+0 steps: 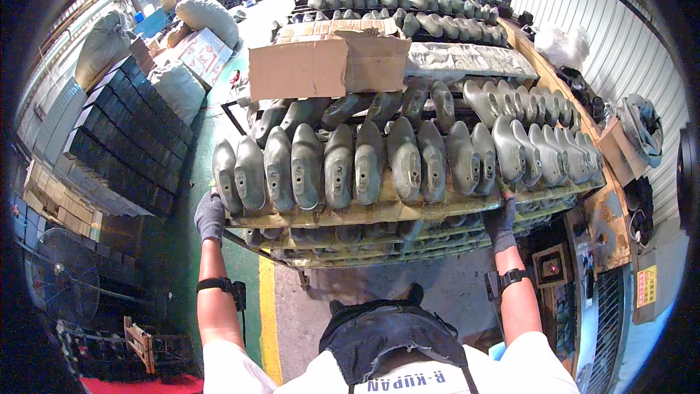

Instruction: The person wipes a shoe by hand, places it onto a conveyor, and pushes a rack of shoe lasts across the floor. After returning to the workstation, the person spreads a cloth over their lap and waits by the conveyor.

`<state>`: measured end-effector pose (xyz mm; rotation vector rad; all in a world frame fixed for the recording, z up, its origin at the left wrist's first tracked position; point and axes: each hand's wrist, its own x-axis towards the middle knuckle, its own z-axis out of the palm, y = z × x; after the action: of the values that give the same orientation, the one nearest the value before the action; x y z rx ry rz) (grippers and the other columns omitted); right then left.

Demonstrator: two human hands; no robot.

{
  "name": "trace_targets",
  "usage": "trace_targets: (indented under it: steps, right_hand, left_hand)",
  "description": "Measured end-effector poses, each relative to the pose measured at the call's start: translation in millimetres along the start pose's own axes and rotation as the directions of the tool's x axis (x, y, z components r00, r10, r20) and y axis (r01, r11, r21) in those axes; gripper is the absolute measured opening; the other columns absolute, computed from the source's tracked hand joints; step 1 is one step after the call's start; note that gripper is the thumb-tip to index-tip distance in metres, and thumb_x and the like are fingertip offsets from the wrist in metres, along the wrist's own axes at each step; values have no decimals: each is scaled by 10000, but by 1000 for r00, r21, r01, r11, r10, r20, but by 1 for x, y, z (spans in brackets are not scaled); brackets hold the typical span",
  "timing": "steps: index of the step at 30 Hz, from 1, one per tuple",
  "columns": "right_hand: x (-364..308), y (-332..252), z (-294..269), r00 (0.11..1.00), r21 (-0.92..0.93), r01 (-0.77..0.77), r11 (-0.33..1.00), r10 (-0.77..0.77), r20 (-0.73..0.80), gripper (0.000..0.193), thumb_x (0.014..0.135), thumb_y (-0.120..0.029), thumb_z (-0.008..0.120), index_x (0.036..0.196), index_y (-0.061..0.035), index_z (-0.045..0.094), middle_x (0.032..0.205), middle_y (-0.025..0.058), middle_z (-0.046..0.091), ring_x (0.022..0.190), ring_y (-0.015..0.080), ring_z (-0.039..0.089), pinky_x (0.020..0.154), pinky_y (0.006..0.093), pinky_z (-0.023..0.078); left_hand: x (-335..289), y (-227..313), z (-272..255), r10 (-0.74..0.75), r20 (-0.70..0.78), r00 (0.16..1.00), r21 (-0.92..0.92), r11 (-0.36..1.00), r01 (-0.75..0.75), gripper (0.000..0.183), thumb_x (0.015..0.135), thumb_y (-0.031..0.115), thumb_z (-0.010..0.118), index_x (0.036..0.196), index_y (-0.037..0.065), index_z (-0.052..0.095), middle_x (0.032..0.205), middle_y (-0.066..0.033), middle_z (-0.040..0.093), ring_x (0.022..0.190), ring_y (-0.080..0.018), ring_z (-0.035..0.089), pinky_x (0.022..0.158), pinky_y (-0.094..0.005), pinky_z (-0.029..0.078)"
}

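Yellow-brown shelf point(350, 219) of grey-green shoe-shaped lasts point(370, 164) dead ahead, long axis left-right. Your grey-gloved left hand point(210, 217) touches its near-left corner, grey-gloved right hand point(500, 225) its near edge; can't tell finger closure.

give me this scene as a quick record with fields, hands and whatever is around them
left hand: grey-gloved, at the left end of the shelf
right hand: grey-gloved, at the shelf's front edge; exact grip unclear for both
front row: grey-green shoe lasts lined up along the shelf
behind: brown cardboard
left side: stacked dark boxes
floor: yellow stripe
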<state>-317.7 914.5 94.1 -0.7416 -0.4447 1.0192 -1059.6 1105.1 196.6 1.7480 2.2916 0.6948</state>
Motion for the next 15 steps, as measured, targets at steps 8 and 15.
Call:
trace_targets:
  steps: [8, 15]
  right_hand:
    - [-5, -3, 8, 999, 13, -37, 999, 37, 8, 665, 918, -475, 574, 1475, -115, 524, 1457, 61, 570, 1323, 285, 537, 1116, 496, 427]
    - [-6, -5, 14, 999, -3, -15, 1000, 15, 36, 645, 924, -478, 551, 1456, -115, 550, 1454, 54, 574, 1333, 276, 532, 1131, 487, 411]
  left_hand:
    - [4, -5, 3, 6, 1, 1000, 16, 1000, -6, 613, 1064, 486, 323, 1047, 1, 697, 1063, -271, 697, 1025, -485, 635, 859, -542, 477]
    - [5, -9, 5, 14, 2, 1000, 44, 999, -14, 614, 1071, 480, 312, 1051, 0, 696, 1079, -269, 694, 1033, -491, 624, 875, -542, 477]
